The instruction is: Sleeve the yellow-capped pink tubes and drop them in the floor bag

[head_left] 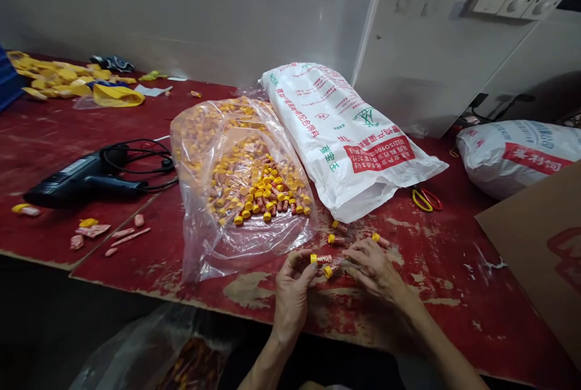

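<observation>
My left hand (293, 287) pinches a small yellow-capped tube (322, 259) with red-and-white contents, lying level between thumb and fingers. Just below it is another tube with a yellow cap (328, 272), close to my right fingers. Blurred, my right hand (374, 269) has its fingers drawn together around something clear that I cannot make out. A few similar tubes (336, 239) lie on the red table beyond my hands. To their left, a clear plastic bag (200, 251) lies with its mouth towards me, full of many such yellow-capped tubes (267, 190).
Behind lies a white printed sack (318, 111), with scissors (422, 200) by its corner. A black heat gun (86, 178) and loose pink pieces (93, 231) are left. Cardboard (535, 244) and another sack (512, 154) stand right. The table's front edge is near me.
</observation>
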### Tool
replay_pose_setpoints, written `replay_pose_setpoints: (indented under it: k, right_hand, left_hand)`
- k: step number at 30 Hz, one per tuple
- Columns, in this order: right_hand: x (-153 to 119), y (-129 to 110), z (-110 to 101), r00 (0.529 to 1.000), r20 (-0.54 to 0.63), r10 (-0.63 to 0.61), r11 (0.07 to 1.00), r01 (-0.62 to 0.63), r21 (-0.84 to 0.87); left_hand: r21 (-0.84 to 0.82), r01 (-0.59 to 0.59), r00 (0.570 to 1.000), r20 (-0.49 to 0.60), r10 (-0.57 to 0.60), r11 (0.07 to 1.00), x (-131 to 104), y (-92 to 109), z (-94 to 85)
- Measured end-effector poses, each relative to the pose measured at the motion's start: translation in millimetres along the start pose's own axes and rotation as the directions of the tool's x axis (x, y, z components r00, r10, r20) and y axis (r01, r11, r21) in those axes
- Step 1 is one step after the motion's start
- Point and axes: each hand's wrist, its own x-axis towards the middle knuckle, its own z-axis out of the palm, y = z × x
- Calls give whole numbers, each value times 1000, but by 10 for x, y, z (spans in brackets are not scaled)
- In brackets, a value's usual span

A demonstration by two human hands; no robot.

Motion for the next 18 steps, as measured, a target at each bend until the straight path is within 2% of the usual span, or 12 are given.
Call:
replay_pose_setpoints:
  k: [2,6,11,15,18]
  right_hand:
    - [23,-93,52,999,28,-19,999,18,31]
    - [24,-219,231,998,61,21,992,-29,122]
    - [-75,-369,506,998,-28,48,989,-44,142]
    - [-119,-469,725,989,-142,43,999,-41,19]
    - [-92,-511,882,984,-180,-10,977,-30,-213]
  left_hand:
    - [60,-25,1000,1,25,998,-31,-26,-4]
    - [199,-85,996,11,85,976,-109,-83,-43]
    - [405,-222,975,77,208,887,-230,-132,-115]
    - [550,-314,949,200,244,774,-188,-89,-215]
    - [700,-415,907,271,322,581,60,33,-297]
